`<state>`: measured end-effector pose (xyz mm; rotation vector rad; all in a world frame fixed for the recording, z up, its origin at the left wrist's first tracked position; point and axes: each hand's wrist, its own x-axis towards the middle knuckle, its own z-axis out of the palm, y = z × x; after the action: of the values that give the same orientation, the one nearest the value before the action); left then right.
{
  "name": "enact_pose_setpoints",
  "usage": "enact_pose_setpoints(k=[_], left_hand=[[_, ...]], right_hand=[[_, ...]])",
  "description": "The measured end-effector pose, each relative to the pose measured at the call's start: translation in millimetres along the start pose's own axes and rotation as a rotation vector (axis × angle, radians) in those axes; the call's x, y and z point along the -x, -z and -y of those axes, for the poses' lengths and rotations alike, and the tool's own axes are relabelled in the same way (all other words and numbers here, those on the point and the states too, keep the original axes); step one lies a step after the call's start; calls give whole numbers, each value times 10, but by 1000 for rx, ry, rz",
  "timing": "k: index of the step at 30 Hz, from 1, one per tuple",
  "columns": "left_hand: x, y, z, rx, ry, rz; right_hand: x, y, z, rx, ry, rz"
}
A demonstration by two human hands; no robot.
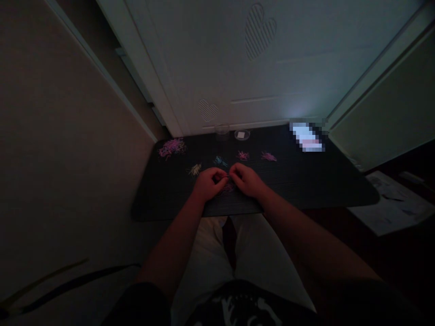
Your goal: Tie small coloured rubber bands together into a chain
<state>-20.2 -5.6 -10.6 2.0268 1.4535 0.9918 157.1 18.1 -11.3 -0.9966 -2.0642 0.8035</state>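
At the centre of the frame, our left hand (211,183) and right hand (245,179) nearly meet, fingertips pinching a thin dark strand (224,176) between them. Right under them sits a loose purplish pile (228,187) of fine strands, partly hidden. Just above our hands lie small tangled piles, thin and wispy: a pale yellow pile (195,170) to the left, a blue pile (220,161), a pink pile (242,155) and a purple pile (269,156) to the right. A larger mixed pile (172,148) fills the upper left corner of the dark, faintly grained table (288,181). Along its upper edge stand a clear round tub (222,131) and a shallow clear disc (242,135); a glowing, pixelated screen (307,136) lies toward the right.
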Motion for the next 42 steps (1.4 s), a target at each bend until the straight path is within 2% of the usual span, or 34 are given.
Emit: enact_pose_setpoints(k=[6, 13, 18, 32, 36, 42], left_hand=[[-5, -6, 10, 18, -18, -22], [-2, 5, -18, -7, -5, 18], [-7, 21, -36, -19, -11, 40], [2, 14, -10, -19, 7, -1], [1, 18, -15, -24, 11, -16], [5, 16, -27, -71, 23, -33]], right_hand=[[3, 0, 0, 3, 11, 8], [4, -7, 18, 25, 12, 22], [8, -4, 21, 15, 20, -27], [0, 17, 2, 28, -21, -97], [-13, 22, -21, 8, -66, -180], [-47, 46, -79, 110, -188, -424]])
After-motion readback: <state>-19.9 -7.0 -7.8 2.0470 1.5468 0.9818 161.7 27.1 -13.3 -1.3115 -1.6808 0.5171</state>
